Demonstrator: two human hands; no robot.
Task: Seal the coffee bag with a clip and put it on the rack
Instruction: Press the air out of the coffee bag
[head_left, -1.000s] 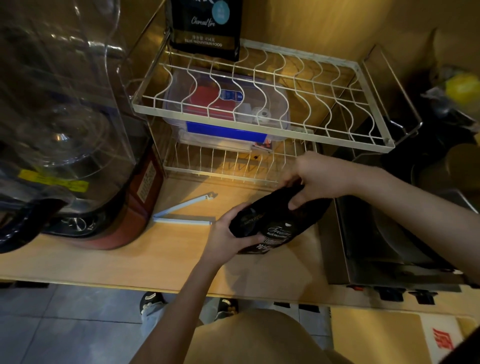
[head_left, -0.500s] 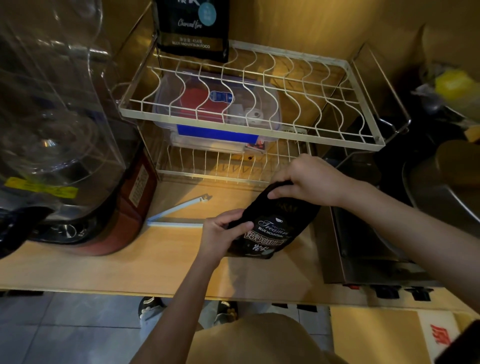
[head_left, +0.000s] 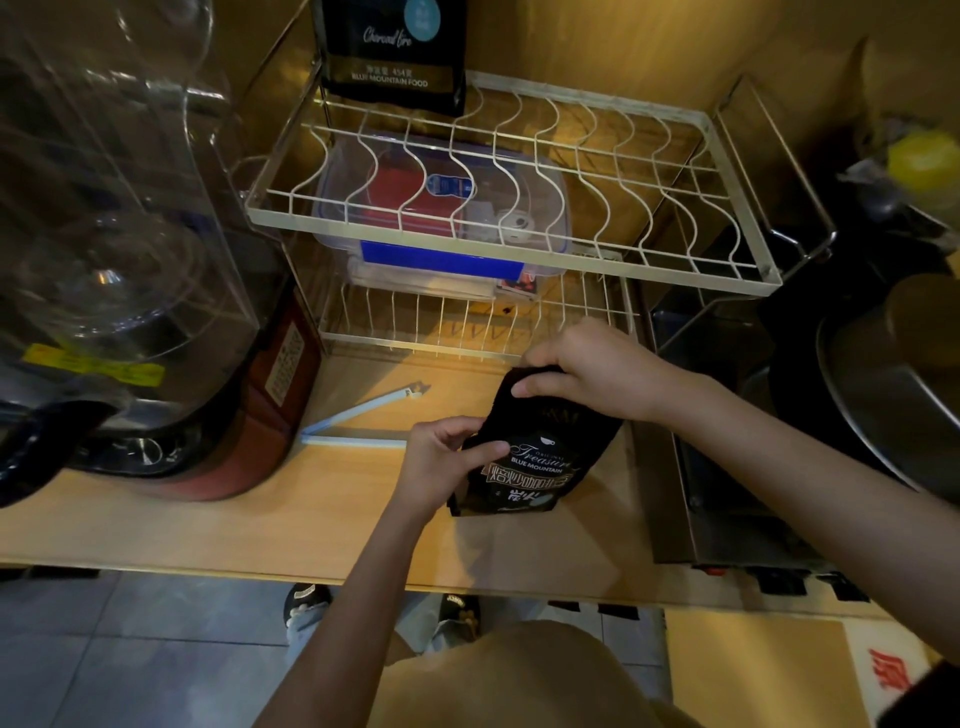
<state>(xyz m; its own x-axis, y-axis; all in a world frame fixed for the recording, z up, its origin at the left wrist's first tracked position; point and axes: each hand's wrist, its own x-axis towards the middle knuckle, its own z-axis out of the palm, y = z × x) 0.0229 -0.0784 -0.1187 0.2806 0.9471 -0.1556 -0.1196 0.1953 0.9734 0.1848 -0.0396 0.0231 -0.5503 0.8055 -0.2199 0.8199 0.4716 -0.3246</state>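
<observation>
A black coffee bag (head_left: 540, 462) with white and gold lettering stands tilted on the wooden counter (head_left: 208, 525), just in front of the white wire rack (head_left: 519, 254). My right hand (head_left: 592, 369) pinches the bag's top from above. My left hand (head_left: 447, 457) grips its left side, thumb on the front. A pale blue sealing clip (head_left: 358, 421) lies open in a V on the counter, left of my left hand, touching neither hand.
A second black coffee bag (head_left: 392, 52) stands at the back left of the rack's top shelf. A clear lidded box (head_left: 441, 213) sits on the lower shelf. A clear-domed machine (head_left: 119, 270) fills the left; a steel appliance (head_left: 727, 493) and pans (head_left: 893, 374) crowd the right.
The bag has gone from lying on its side to nearly upright, its label now facing me. My right hand stayed on its top; my left shifted to its side.
</observation>
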